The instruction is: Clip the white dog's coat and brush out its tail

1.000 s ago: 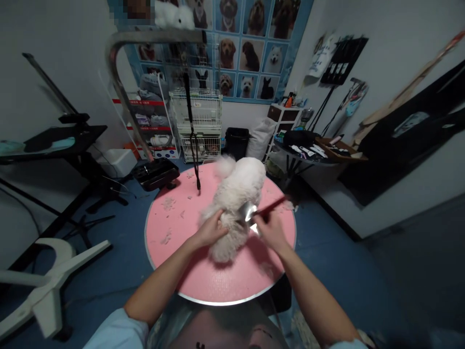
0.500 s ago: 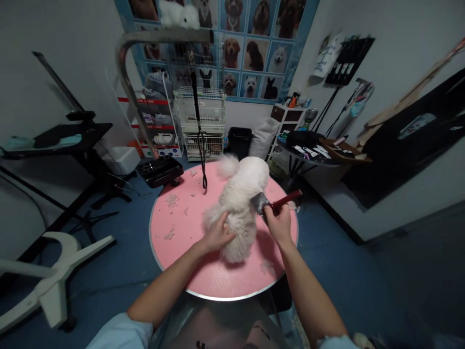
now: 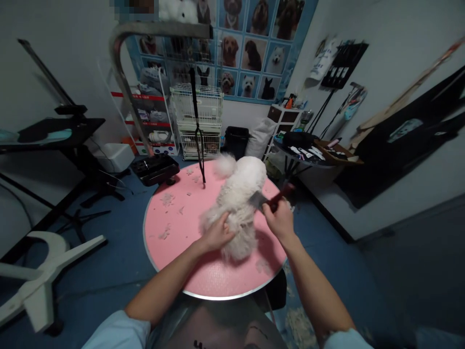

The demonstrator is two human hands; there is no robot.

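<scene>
A fluffy white dog is on the round pink grooming table. Its far end looks smooth and trimmed, with a round pompom of fur beside it; the near end is shaggy. My left hand is closed on the long fur at the dog's near left side, fingertips partly sunk in the coat. In my right hand is a slicker brush with a dark red handle, blurred by motion. Its flat head meets the fur on the dog's right side.
Loose fur tufts lie on the table's left side. A metal grooming arm rises at the far left, its black loop hanging over the tabletop. Wire cages, a black bin and a side table with tools stand behind.
The brush has swung slightly, its handle rising, while its head stays at the dog's right side. My left hand keeps its place on the fur. The whole view has shifted a little.
</scene>
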